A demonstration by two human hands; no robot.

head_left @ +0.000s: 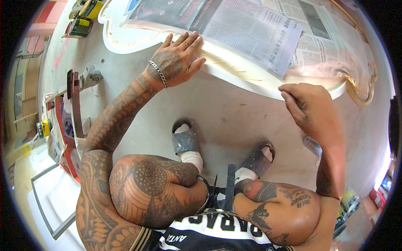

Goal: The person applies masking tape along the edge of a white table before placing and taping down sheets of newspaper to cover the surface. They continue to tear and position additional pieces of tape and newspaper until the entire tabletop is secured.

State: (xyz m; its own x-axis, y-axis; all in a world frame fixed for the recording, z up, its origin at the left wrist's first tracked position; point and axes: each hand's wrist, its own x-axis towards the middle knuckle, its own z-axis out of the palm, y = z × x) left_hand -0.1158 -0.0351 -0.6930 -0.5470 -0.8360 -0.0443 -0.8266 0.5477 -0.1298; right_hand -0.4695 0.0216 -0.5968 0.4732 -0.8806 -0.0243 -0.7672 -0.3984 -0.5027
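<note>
The white board (119,45) lies in front of the person, beyond both knees, with masking tape (234,62) and newspaper (247,33) over its face. At the board's left stretch of near edge, the left hand (178,60) rests palm down, fingers straight and somewhat spread, gripping nothing. If that palm drags sideways, the tape under it may wrinkle or lift, and the newspaper beyond could slip. Along the near edge between the hands, the tape looks rippled; a loose ripple could leave a gap in the cover. At the board's right stretch of near edge, the right hand (310,100) is loosely curled; whether its fingers pinch a bit of tape cannot be told. A hard pull there might tear the paper.

Counting left to right: at least two tins (80,27) just beyond the board's left end; one bracelet (158,74) on the left wrist, near the board; one board; two slippers (185,140) on the floor (222,121) before it; at least three newspaper sheets on it, overlaps hiding the exact number.
</note>
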